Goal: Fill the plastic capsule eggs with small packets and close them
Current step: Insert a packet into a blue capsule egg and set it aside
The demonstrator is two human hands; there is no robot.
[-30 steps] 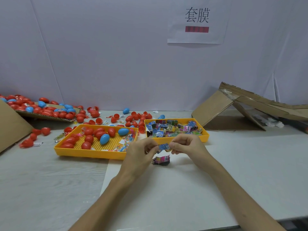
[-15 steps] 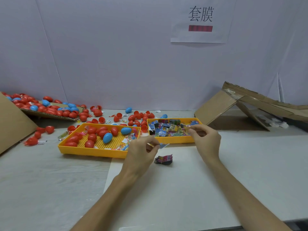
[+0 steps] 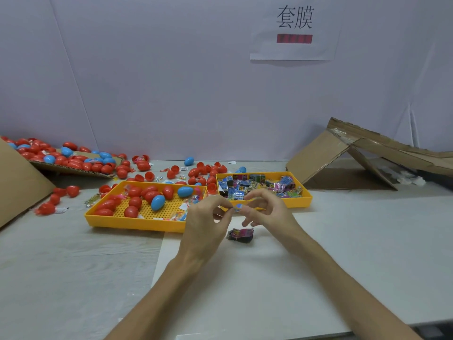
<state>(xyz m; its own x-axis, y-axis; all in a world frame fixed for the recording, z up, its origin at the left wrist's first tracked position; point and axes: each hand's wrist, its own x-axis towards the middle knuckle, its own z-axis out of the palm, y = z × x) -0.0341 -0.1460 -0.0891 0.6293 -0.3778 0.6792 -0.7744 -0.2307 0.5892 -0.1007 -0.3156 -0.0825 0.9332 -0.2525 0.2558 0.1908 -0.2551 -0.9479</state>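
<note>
My left hand [image 3: 206,222] pinches a small blue packet [image 3: 237,207] at chest height above the table. My right hand [image 3: 268,212] has come in from the right, and its fingertips meet the same packet. A pink and black packet [image 3: 241,234] lies on the table just below both hands. Behind them, a yellow tray [image 3: 302,201] holds several small colourful packets. To its left a second yellow tray [image 3: 127,223] holds several closed red and blue capsule eggs [image 3: 157,201].
Loose red and blue eggs and egg halves [image 3: 137,168] are scattered behind the trays and on a cardboard sheet [image 3: 73,169] at the far left. A collapsed cardboard box [image 3: 362,155] lies at the back right. A white board [image 3: 343,266] covers the table under my arms.
My right hand reached into the packet tray, then came back to my left hand. Both hands now meet at the blue packet again.
</note>
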